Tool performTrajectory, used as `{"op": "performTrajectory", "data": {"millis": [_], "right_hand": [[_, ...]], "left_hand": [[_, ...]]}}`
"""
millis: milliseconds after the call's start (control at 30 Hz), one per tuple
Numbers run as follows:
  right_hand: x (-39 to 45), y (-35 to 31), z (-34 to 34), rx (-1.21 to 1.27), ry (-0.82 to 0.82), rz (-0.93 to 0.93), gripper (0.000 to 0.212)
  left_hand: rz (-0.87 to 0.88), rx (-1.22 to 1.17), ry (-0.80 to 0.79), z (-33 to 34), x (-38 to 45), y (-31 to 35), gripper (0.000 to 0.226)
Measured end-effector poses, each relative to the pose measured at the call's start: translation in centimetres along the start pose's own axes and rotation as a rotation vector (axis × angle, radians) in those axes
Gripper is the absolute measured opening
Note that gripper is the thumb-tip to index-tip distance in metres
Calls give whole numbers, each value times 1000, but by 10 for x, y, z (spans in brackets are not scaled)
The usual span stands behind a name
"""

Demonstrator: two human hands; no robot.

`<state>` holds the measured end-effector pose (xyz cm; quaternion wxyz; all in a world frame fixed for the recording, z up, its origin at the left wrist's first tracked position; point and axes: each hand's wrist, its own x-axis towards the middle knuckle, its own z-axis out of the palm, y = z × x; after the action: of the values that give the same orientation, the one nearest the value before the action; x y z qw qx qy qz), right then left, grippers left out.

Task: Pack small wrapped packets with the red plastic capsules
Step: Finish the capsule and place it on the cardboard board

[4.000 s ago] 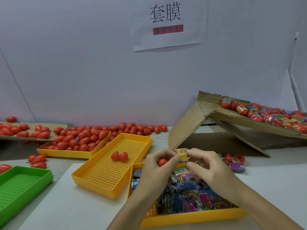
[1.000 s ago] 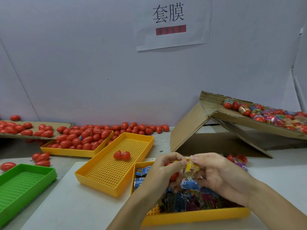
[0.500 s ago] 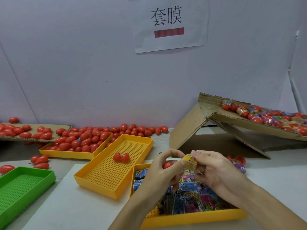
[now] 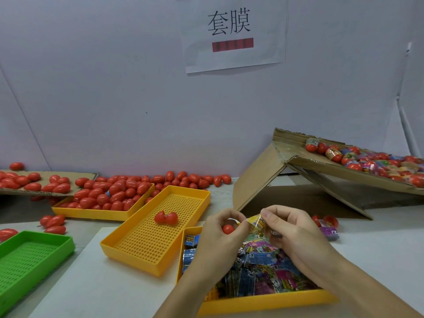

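A small yellow packet (image 4: 256, 222) is pinched by the thumb and first finger of the right hand (image 4: 296, 235). It is held up in the air, just above the far end of the tray of packets (image 4: 263, 302). The fingers of this hand are curled in tight around the packet.

A red capsule (image 4: 228, 229) is held in the left hand (image 4: 220, 237). Only a round bit of it can be seen between the curled fingers and the thumb. Whether it is a whole capsule or just a half cannot be told.

The packet is right beside the capsule, on the thumb side of the left hand. The two are almost touching. The packet looks folded small, and its long side is tipped down toward the capsule. Both hands are close, but the packet is carried by the right one, so it is likely pushed leftward into the capsule next. The open mouth of the capsule probably has to be turned toward the packet first.

Just past the left hand, an open capsule (image 4: 165, 218) is lying in a yellow tray (image 4: 142, 260) with holes. Farther out on that side, a tray full of capsules (image 4: 91, 212) and a green tray (image 4: 34, 255) are seen. Beyond the right hand, finished capsules are piled on a tilted cardboard box (image 4: 259, 180).
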<state>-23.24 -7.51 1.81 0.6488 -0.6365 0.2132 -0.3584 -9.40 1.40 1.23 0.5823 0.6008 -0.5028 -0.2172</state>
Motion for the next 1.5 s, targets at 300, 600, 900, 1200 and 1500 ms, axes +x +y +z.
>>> {"op": "performTrajectory", "data": {"millis": [300,600,900,1200,1500], "right_hand": [[0,0,0,38,-76,80,32],[-1,-4,-5,-107,140,-41,13],[-2,-3,-9,-488,293,-255,8],[-2,-1,-6,-488,249,-280,20],[-2,1,-6,-436,179,-289,22]], "left_hand": [[58,18,77,0,3,-3,11],[-177,-174,-181,-4,0,1,28],[-75,-117,-77,1,3,-4,16],[-10,-89,-14,0,2,-2,40],[-13,-133,3,-1,2,1,37]]}}
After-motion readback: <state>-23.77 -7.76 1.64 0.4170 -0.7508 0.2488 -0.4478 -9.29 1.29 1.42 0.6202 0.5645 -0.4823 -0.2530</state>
